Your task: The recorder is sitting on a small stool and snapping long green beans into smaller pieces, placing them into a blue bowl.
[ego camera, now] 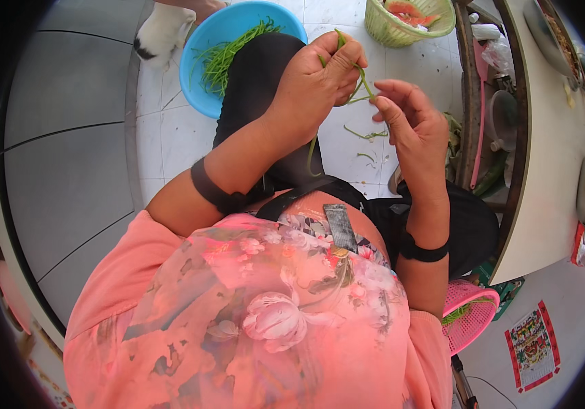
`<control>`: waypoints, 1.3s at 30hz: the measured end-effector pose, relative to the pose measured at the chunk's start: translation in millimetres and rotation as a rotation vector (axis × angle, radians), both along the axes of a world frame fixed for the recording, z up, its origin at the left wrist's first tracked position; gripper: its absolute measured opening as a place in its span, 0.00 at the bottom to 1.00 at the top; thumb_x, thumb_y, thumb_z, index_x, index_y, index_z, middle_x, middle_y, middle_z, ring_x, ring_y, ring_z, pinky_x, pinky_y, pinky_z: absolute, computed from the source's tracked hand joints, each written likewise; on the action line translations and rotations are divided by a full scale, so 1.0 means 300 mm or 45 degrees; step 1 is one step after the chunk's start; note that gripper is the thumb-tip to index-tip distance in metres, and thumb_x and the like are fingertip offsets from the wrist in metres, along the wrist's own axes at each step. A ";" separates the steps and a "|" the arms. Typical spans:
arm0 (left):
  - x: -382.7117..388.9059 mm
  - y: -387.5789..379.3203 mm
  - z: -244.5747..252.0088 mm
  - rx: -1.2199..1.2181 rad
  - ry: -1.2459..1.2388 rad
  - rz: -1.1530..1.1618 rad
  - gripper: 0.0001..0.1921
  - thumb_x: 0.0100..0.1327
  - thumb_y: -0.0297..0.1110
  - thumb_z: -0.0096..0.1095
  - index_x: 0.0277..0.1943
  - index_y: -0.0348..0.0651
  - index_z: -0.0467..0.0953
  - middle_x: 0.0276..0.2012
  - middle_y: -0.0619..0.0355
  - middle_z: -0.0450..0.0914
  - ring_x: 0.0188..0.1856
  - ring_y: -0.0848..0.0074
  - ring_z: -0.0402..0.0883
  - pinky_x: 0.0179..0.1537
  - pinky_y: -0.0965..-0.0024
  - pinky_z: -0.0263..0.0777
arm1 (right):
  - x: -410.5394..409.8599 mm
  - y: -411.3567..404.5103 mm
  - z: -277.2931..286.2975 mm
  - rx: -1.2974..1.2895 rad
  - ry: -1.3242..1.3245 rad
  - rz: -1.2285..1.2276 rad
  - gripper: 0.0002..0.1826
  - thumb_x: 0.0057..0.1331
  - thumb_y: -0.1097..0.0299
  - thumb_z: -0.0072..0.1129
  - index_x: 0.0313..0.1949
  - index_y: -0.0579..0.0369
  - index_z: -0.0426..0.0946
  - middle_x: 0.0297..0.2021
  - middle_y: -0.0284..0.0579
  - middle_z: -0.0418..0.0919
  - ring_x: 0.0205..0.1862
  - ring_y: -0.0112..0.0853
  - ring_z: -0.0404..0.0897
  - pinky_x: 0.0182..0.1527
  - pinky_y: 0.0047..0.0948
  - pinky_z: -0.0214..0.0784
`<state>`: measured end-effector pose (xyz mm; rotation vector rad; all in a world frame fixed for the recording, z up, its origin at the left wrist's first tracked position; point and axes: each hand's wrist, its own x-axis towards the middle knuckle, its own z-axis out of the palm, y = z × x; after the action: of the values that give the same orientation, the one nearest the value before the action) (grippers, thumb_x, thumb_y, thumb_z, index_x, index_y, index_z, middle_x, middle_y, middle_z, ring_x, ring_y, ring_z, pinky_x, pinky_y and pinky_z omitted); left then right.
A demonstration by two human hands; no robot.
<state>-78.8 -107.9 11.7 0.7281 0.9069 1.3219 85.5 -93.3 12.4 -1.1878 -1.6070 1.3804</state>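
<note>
My left hand (310, 84) is closed around a few thin green vegetable stems (362, 81), and one long stem hangs below the wrist. With thumb and fingertip, my right hand (417, 125) pinches the free end of a stem, its other fingers loosely curled. Beyond my left knee stands a light-blue plastic basin (190, 76) with a heap of similar green stems (219, 69) in it. Bits of stem (369, 135) lie on the tiled floor under my right hand.
A pale green plastic basket (382, 28) at the top holds watermelon rind (410, 13). A black-and-white furry animal (162, 36) is beside the basin. To the right are a table (548, 153) and a pink fly swatter (478, 117). A pink mesh basket (476, 327) with greens sits near my right elbow.
</note>
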 end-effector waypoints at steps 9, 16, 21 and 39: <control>0.028 -0.006 0.005 -0.033 0.046 -0.014 0.12 0.73 0.39 0.49 0.37 0.41 0.71 0.19 0.69 0.60 0.19 0.88 0.58 0.21 0.82 0.51 | -0.025 -0.013 -0.017 -0.233 0.256 -0.018 0.09 0.63 0.73 0.61 0.42 0.60 0.76 0.28 0.36 0.78 0.22 0.19 0.74 0.20 0.14 0.60; 0.047 -0.027 0.030 -0.043 0.205 -0.031 0.12 0.72 0.39 0.50 0.41 0.39 0.75 0.19 0.70 0.61 0.19 0.90 0.57 0.20 0.85 0.50 | -0.045 -0.032 0.006 -0.247 0.420 -0.100 0.08 0.64 0.72 0.59 0.41 0.61 0.74 0.26 0.36 0.76 0.22 0.19 0.74 0.19 0.14 0.59; 0.018 -0.037 0.027 -0.016 0.197 -0.042 0.13 0.72 0.40 0.49 0.39 0.39 0.74 0.20 0.69 0.66 0.19 0.88 0.55 0.20 0.83 0.52 | -0.015 -0.023 0.007 -0.367 0.482 0.017 0.07 0.67 0.69 0.56 0.38 0.60 0.72 0.25 0.38 0.76 0.24 0.23 0.77 0.21 0.17 0.63; -0.210 0.175 0.005 0.002 -1.141 -0.013 0.13 0.74 0.34 0.37 0.31 0.43 0.62 0.18 0.64 0.56 0.22 0.79 0.59 0.27 0.76 0.60 | -0.010 0.269 0.215 -0.413 -0.107 0.182 0.06 0.69 0.68 0.51 0.34 0.56 0.73 0.28 0.38 0.80 0.29 0.21 0.80 0.26 0.14 0.68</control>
<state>-141.7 -55.5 13.1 0.0857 0.1747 1.4362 82.4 -12.6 77.0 -1.3521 -1.5913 1.7549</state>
